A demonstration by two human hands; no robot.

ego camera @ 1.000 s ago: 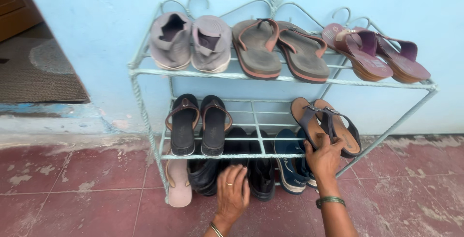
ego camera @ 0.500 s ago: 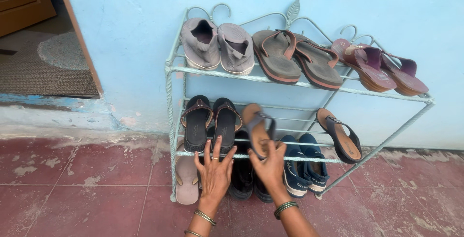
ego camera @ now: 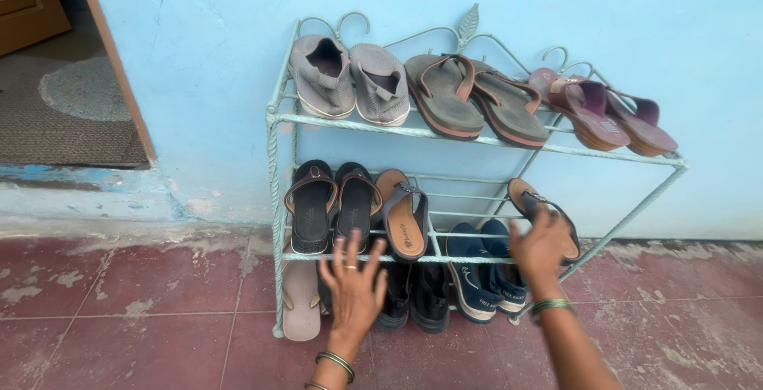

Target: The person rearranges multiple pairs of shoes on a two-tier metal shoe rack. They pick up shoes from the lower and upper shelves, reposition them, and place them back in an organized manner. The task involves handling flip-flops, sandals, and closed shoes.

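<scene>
A person reaches with both bare hands toward a pale green metal shoe rack set against a light blue wall; the left hand, a ring on one finger and bangles at the wrist, hangs in front of the middle shelf's front rail with its fingers spread wide, holding nothing, just below a pair of black-and-brown sandals; whether it touches the rail cannot be told. The right hand, a green bangle at the wrist, is slightly blurred and lies over a tan sandal with a dark strap at the right end of the middle shelf; its fingers are loosely parted, and whether they grip the sandal cannot be told. The matching tan sandal sits well apart from it, just beside the black-and-brown pair, its toe overhanging the rail. Beneath the rack, on the red tiled floor, stand navy slip-on shoes, black shoes and a single pale pink sandal at the left. The top shelf carries grey sneakers, grey-brown flip-flops and maroon sandals; a doorway with a mat opens at left.
</scene>
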